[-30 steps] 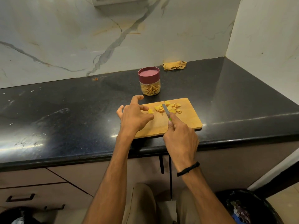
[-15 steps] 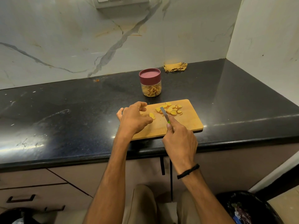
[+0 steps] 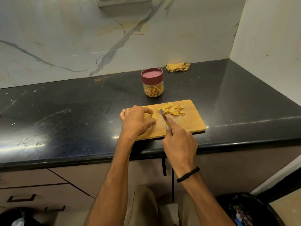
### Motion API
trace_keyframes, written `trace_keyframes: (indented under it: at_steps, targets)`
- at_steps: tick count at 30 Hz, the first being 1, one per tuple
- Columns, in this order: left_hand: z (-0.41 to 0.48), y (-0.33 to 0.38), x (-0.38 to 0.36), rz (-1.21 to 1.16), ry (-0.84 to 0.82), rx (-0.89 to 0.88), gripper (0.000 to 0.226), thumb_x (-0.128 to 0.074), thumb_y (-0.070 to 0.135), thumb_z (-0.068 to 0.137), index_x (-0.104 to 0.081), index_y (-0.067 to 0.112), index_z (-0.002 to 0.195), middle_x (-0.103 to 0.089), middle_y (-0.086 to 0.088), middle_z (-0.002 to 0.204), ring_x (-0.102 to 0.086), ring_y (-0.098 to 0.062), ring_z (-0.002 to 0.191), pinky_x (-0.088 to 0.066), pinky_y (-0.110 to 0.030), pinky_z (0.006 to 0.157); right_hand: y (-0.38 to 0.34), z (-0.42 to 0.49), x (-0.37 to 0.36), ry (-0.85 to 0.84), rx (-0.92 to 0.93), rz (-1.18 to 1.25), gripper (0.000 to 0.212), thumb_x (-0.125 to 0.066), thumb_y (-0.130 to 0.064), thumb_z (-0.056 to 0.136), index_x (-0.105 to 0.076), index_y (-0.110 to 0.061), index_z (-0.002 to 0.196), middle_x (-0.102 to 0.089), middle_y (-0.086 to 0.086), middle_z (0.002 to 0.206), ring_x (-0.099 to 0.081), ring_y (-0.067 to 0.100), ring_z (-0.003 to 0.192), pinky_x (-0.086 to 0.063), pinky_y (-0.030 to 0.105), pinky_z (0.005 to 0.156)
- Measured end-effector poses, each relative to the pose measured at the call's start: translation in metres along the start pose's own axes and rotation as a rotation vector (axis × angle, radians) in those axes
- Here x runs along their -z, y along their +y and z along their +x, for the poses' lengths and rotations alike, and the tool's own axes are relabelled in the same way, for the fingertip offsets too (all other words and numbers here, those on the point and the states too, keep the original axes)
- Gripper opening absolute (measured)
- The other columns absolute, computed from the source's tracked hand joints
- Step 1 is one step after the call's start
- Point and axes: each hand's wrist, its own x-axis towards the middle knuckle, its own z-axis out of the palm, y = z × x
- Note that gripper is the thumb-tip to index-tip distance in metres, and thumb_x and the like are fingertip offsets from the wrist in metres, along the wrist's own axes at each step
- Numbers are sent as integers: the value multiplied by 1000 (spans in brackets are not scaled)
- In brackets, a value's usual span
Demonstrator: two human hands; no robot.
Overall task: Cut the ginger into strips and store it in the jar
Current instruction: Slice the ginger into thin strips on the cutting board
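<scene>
The one camera rides on the person's head and faces forward and down at a steep slant. It stands close above the desk, whose front edge crosses the frame just below the middle, bowed by the wide lens. The marble wall fills the upper half, a side wall the upper right. The left hand and right hand lie near the centre; both forearms enter from the bottom edge, beside the person's knees.

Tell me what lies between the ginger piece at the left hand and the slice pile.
The knife, held by the right hand, above bare board; head view.
</scene>
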Motion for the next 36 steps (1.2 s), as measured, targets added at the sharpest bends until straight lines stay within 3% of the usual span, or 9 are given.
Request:
trace_keyframes:
  at_steps: [8,12,18,29,36]
  targets:
    - [1,-1,0,-20,9,-5,33,-74,46,84,-70,40,116,-64,9,127,-46,-21,129,-17,-46,114,-2,0,-2,-40,52,-62,42,-39,-31,103,-38,-38,145,-54,-7,81,-45,10,71,-35,24,61]
    - [1,0,-3,-11,28,-10,28,-72,44,85,-72,41,113,-64,8,127,-46,-21,129,-16,-46,115,-6,-1,-4,-31,95,-110,44,-40,-31,103,-36,-40,145,-50,-8,76,-43,8,67,-23,19,48]
    - [0,2,-3,6,27,-3,27,-72,43,87,-72,41,114,-60,8,134,-44,-19,131,-14,-47,117,-10,0,-4,-27,120,-159,47,-40,-28,103,-33,-39,147,-48,-6,76,-43,11,69,-32,26,61]
    - [-2,8,-1,47,-6,35,24,-68,45,91,-73,41,114,-60,8,134,-40,-22,134,-10,-49,118,-17,-2,0,-82,126,-306,60,-46,-17,98,-25,-37,150,-37,-5,67,-42,14,67,-31,30,61]
    - [-1,11,2,65,-13,78,28,-70,46,90,-72,39,117,-59,6,136,-40,-22,134,-12,-47,118,-3,-32,15,-105,57,-335,64,-45,-20,99,-15,-40,152,-48,-3,79,-42,11,67,-29,26,58]
